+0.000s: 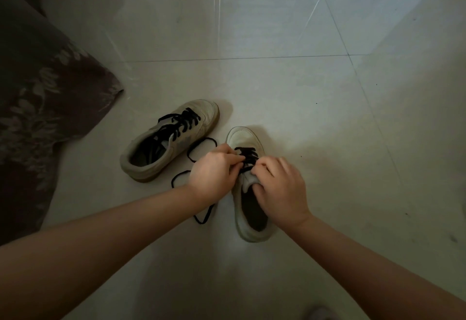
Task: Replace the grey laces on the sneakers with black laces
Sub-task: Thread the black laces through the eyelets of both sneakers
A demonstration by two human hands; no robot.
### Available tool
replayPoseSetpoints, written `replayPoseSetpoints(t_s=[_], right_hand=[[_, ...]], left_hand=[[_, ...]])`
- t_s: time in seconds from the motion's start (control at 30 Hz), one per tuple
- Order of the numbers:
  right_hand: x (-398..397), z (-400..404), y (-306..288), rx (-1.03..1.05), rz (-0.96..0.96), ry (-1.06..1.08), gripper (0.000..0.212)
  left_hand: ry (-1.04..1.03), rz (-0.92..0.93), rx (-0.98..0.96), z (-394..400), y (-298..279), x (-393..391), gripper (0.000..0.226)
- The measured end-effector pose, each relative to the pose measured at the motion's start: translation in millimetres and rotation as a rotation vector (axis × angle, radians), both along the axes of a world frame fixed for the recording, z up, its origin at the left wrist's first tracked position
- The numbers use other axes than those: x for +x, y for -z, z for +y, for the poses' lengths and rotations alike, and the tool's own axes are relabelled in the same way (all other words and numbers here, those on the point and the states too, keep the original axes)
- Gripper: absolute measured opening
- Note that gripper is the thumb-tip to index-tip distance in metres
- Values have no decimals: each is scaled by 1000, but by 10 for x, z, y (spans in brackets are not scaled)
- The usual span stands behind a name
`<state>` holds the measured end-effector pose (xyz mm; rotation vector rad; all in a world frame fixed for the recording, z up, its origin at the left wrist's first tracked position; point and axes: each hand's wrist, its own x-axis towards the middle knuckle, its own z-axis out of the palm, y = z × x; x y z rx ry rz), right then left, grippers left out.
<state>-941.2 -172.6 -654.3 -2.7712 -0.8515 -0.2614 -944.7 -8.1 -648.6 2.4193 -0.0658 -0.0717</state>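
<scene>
While both hands work over the near sneaker point(248, 183), which stands on the floor point(277, 87) with its toe pointing away from the person, the lacing looks partway done: black crossings cover only the eyelets toward the toe, and the rows nearer the opening are bare. The left hand point(214, 172) has its fingers point(233, 159) curled and pinched together on the black lace point(248, 158) at the left edge of that sneaker's eyelets; the right hand point(280, 188) presses on the tongue, fingers bent around it (whether it also pinches a lace end I cannot tell). The slack of the lace trails off to the left of the near sneaker in loose loops on the floor, passing under the left wrist. The shoe's long axis runs straight away from the person, so the next crossing probably lies just toward the person from the fingertips, nearer the left hand. The other sneaker point(171, 140), left of and beyond the near one, already carries black lacing.
</scene>
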Motion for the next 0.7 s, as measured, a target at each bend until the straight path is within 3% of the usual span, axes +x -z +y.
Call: replayPoseSetpoints(t_s=[0.3,0.5,0.7], right_hand=[[14,-46,7,102,192,-24,20],[30,4,34,365,520,259,38],[2,-5,77,309,366,102,22]], left_hand=[[-29,-22,-97,147,15,-96,17],[-10,-60,-12,68,1,-97,18],[-4,-55,-38,1,10,-63,18]])
